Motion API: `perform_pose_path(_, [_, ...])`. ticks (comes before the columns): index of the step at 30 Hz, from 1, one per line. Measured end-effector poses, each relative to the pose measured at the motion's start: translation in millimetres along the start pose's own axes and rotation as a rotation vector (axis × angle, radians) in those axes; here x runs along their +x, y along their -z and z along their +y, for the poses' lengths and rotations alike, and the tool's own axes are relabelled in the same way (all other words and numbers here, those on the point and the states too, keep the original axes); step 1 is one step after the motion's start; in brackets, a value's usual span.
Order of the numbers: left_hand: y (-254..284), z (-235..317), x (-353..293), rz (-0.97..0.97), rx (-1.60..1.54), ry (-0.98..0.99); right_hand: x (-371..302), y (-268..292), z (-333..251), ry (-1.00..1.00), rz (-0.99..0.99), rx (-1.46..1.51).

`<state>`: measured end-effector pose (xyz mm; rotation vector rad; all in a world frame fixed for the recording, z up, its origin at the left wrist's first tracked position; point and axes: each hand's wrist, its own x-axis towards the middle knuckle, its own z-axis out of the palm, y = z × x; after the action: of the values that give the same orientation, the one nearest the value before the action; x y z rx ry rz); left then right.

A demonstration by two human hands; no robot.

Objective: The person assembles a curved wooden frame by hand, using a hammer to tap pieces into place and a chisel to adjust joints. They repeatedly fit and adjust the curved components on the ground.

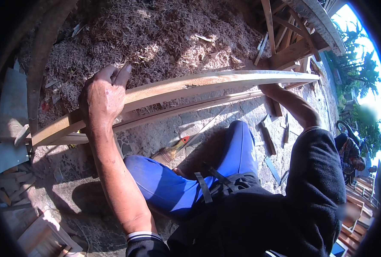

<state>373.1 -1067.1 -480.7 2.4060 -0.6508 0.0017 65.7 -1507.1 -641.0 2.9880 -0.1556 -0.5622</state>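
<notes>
A long pale wooden plank (190, 81) spans the view from lower left to upper right, its ends bent by the lens. My left hand (102, 94) lies across its left part, fingers curled toward the far side and partly hidden. Near the plank's right end, my right hand (271, 88) grips it from the near side, with the fingers mostly hidden by the wood. Beneath and nearer to me runs a second thin wooden strip (182, 107). A paintbrush (169, 153) with a red-tipped handle lies on the ground by my knee.
A heap of wood shavings (134, 38) covers the ground beyond the plank. A hammer (267, 135) and a blue strip-like tool (272, 170) lie to the right. Wood offcuts (12, 188) pile up at left; stacked timber (291, 47) stands at upper right. A person (354, 160) is at far right.
</notes>
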Motion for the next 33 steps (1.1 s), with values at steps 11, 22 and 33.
perform_pose_path(11, [-1.9, -9.5, 6.5, -0.062, -0.095, -0.026, 78.5, 6.3, -199.3, 0.186, 0.430, 0.375])
perform_pose_path(22, [5.3, -20.5, -4.9, -0.081, 0.081, -0.107, -90.3, -77.0, -74.3, -0.510, 0.448, 0.774])
perform_pose_path(33, [-33.0, 97.8, -41.0, -0.499, 0.380, -0.471, -196.6, -133.1, 100.6, -0.714, 1.340, 2.502])
